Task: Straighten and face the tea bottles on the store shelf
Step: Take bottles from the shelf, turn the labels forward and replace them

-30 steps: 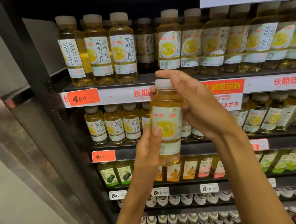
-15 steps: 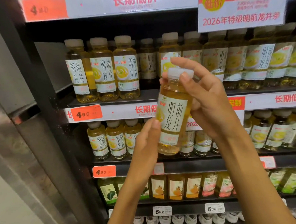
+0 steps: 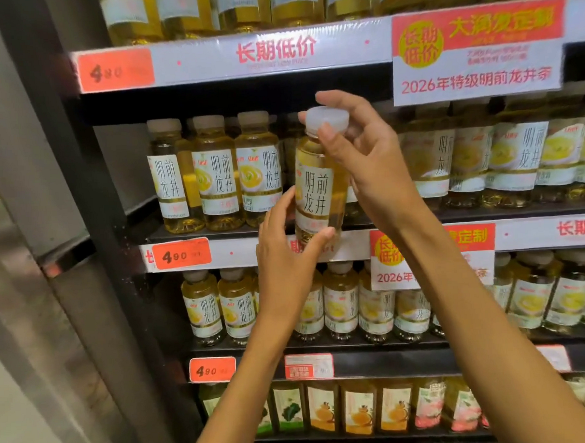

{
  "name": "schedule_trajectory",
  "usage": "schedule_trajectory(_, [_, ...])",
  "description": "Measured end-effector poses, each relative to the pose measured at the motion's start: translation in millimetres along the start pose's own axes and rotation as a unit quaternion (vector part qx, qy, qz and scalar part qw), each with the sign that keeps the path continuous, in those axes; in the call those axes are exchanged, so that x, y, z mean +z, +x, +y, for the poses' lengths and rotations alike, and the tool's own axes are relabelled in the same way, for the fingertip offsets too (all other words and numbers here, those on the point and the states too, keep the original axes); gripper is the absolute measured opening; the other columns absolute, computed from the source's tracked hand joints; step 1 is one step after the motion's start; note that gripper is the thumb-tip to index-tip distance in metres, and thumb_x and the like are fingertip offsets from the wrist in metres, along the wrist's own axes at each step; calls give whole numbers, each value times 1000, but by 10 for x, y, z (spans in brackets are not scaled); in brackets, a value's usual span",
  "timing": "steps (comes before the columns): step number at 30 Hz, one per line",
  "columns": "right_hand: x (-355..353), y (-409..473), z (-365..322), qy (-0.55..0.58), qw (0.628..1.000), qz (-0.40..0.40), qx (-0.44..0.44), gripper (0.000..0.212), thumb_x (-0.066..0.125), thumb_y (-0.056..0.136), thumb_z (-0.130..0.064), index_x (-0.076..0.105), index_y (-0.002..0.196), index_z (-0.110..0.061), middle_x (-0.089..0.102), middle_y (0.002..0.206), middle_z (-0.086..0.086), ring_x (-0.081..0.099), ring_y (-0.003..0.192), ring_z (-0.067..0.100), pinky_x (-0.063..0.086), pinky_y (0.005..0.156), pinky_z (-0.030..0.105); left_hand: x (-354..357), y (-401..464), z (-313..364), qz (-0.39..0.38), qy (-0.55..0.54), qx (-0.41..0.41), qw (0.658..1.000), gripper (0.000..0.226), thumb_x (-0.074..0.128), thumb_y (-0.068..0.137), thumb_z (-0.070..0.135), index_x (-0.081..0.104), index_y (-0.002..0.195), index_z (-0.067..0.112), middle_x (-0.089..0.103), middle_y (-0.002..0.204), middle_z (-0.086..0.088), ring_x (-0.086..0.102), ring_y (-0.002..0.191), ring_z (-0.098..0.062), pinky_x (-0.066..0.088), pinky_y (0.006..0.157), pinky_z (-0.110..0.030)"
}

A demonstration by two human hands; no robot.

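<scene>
Hovering upright at frame centre, the bottle (image 3: 318, 186) is facing a shelf (image 3: 487, 213) gap behind; right hand (image 3: 372, 163) fingers (image 3: 327, 134) gripping its cap, left hand (image 3: 286, 255) gripping its base.

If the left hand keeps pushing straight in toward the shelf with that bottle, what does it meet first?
Probably nothing at first: the left hand steers the held bottle into a gap beside the three faced bottles. A shadowed bottle may stand further back; depth is unclear.

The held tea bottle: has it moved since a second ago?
Yes. The held tea bottle has risen from the lower shelf's level, its base now at the orange price tag.
</scene>
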State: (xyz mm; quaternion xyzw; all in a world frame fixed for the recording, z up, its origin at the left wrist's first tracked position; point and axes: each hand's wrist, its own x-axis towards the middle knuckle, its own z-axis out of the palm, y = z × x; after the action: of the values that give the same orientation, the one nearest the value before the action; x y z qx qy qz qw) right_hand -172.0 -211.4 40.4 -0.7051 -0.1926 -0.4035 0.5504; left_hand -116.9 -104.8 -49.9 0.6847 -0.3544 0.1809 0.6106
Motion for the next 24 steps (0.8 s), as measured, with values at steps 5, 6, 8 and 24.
schedule_trajectory(5, [40, 170, 130, -46, 998, 33, -25, 24, 58, 94, -8, 47, 116, -7, 58, 115, 7, 61, 104, 15, 51, 87, 24, 8, 66, -43, 27, -31, -37, 998, 63, 74, 81, 23, 43, 136, 28, 49, 119, 23, 46, 110, 15, 35, 87, 3])
schedule_trajectory(6, [51, 203, 147, -71, 996, 36, -32, 23, 58, 94, -10, 48, 114, -6, 57, 113, 6, 61, 103, 14, 51, 86, 23, 22, 72, -40, 37, -25, -39, 998, 61, 74, 81, 23, 44, 134, 29, 49, 118, 22, 47, 108, 13, 34, 85, 4])
schedule_trajectory(8, [60, 248, 183, -123, 991, 41, -43, 21, 59, 94, -13, 52, 113, -7, 57, 111, 5, 59, 104, 12, 52, 88, 26, 50, 85, -27, 55, -11, -42, 998, 59, 73, 82, 24, 46, 134, 28, 49, 118, 20, 48, 107, 8, 34, 83, 6])
schedule_trajectory(24, [-112, 279, 304, -423, 904, 20, -59, 56, 67, 87, -29, 47, 138, -17, 51, 134, 2, 36, 124, 19, 30, 103, 36, 233, 191, 9, 139, 127, -12, 982, 63, 76, 79, 24, 45, 134, 19, 49, 120, 0, 44, 113, -11, 36, 88, -13])
